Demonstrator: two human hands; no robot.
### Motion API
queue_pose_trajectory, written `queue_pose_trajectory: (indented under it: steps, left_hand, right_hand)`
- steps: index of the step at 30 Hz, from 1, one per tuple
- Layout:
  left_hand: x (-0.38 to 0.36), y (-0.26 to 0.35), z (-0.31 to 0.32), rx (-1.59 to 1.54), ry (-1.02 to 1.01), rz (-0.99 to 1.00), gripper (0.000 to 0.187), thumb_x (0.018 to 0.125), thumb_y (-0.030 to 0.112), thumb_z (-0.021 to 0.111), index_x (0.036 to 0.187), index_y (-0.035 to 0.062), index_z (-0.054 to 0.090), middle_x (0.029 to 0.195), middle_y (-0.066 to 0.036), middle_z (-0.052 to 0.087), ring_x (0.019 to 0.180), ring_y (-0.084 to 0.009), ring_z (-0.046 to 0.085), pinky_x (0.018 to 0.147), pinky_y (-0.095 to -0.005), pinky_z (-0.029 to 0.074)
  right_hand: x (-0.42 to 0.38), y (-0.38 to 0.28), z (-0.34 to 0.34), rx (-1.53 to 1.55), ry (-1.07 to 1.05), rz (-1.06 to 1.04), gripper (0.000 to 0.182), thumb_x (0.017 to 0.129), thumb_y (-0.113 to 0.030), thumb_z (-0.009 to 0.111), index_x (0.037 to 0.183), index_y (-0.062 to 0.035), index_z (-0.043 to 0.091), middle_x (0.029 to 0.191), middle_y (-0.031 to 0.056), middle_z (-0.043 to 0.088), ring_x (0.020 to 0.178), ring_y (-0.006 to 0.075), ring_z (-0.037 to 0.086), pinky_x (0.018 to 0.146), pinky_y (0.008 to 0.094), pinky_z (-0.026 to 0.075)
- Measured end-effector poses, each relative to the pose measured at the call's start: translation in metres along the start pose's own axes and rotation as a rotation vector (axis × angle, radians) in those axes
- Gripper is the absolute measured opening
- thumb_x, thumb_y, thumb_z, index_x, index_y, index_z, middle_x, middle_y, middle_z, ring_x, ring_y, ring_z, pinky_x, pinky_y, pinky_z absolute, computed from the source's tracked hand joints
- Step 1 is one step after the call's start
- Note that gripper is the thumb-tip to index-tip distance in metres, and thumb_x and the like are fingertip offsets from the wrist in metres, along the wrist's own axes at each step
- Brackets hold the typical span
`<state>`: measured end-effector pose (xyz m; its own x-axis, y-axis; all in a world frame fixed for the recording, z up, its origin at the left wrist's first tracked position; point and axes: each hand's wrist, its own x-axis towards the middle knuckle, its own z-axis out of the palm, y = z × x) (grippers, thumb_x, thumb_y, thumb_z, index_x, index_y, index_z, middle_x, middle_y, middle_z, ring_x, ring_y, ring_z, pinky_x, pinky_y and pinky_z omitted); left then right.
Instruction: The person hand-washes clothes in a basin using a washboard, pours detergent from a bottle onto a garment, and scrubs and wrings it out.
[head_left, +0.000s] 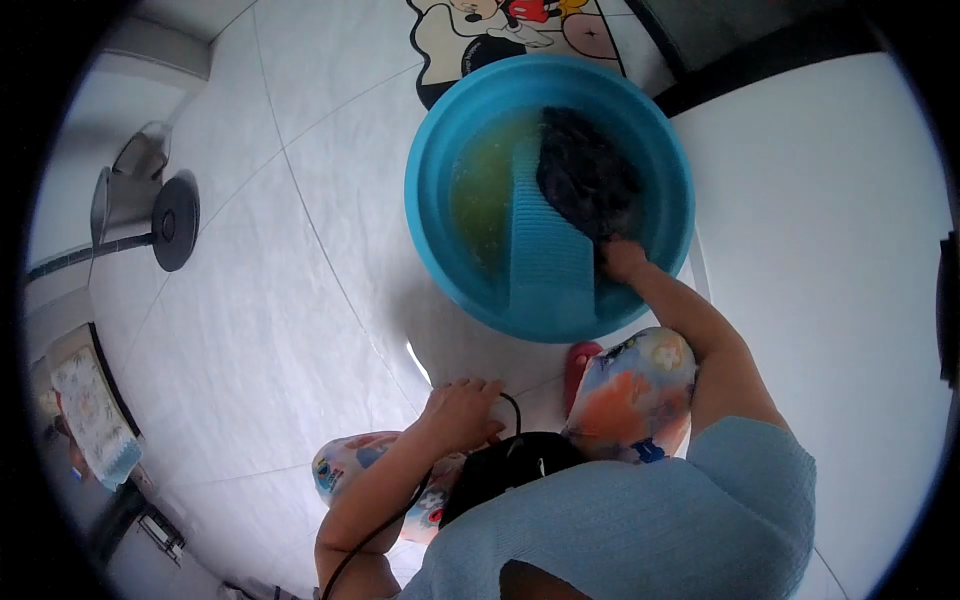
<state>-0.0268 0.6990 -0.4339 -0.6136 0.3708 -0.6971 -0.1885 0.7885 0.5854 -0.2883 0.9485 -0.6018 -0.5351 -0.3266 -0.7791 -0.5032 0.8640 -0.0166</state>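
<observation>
A round blue basin [435,250] stands on the floor, with yellowish water [480,200] and a ribbed blue washboard [545,260] in it. A dark wet cloth [585,175] lies bunched in the basin, partly over the washboard's right side. My right hand [622,258] is closed at the lower end of the cloth, its fingertips partly hidden. My left hand [462,412] is above my left knee, outside the basin, beside a thin black cable [515,405]; its fingers are bent, and whether they hold the cable is unclear.
A cartoon mat [540,25] lies beyond the basin. A white panel [820,250] stands at the right. On the left are a round black object [176,223] and a patterned cloth [90,410]. A red slipper [578,372] shows below the basin.
</observation>
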Motion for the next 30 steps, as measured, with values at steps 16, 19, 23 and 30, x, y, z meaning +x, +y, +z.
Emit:
queue_pose_trajectory:
  steps: [16,19,23,30]
  left_hand:
    - [0.001,0.006,-0.006,0.015,-0.088,-0.031,0.063,0.076,0.036,0.071,0.126,0.0060,0.049,0.114,-0.017,0.061,0.108,-0.0346,0.057,0.096,-0.0416,0.041]
    - [0.002,0.004,-0.004,0.002,-0.087,-0.046,0.064,0.075,0.036,0.072,0.127,0.0058,0.049,0.116,-0.017,0.060,0.109,-0.0343,0.056,0.096,-0.0413,0.041]
    - [0.002,-0.004,-0.001,-0.076,-0.107,-0.068,0.065,0.075,0.035,0.072,0.128,0.0060,0.048,0.119,-0.017,0.058,0.110,-0.0337,0.056,0.097,-0.0414,0.041]
    - [0.001,-0.011,0.001,-0.074,-0.080,-0.060,0.066,0.076,0.037,0.072,0.129,0.0063,0.048,0.119,-0.018,0.058,0.110,-0.0337,0.056,0.097,-0.0406,0.041]
  right_hand:
    - [0.113,-0.092,-0.133,1.200,-0.095,-0.509,0.028,0.086,-0.014,0.052,0.112,-0.0053,0.053,0.103,0.0095,0.056,0.092,0.0234,0.057,0.081,0.0382,0.049]
    - [0.155,-0.128,-0.115,0.794,0.077,-0.359,0.041,0.086,-0.021,0.056,0.125,-0.0100,0.050,0.119,0.0090,0.054,0.105,0.0273,0.056,0.092,0.0423,0.045]
    - [0.141,-0.167,-0.080,0.131,0.420,-0.280,0.039,0.086,-0.020,0.055,0.125,-0.0144,0.056,0.139,0.0110,0.043,0.127,0.0335,0.041,0.103,0.0416,0.038]
    - [0.170,-0.172,-0.063,0.161,0.016,-0.563,0.036,0.082,-0.001,0.051,0.115,-0.0101,0.061,0.110,0.0150,0.062,0.103,0.0335,0.059,0.085,0.0435,0.049]
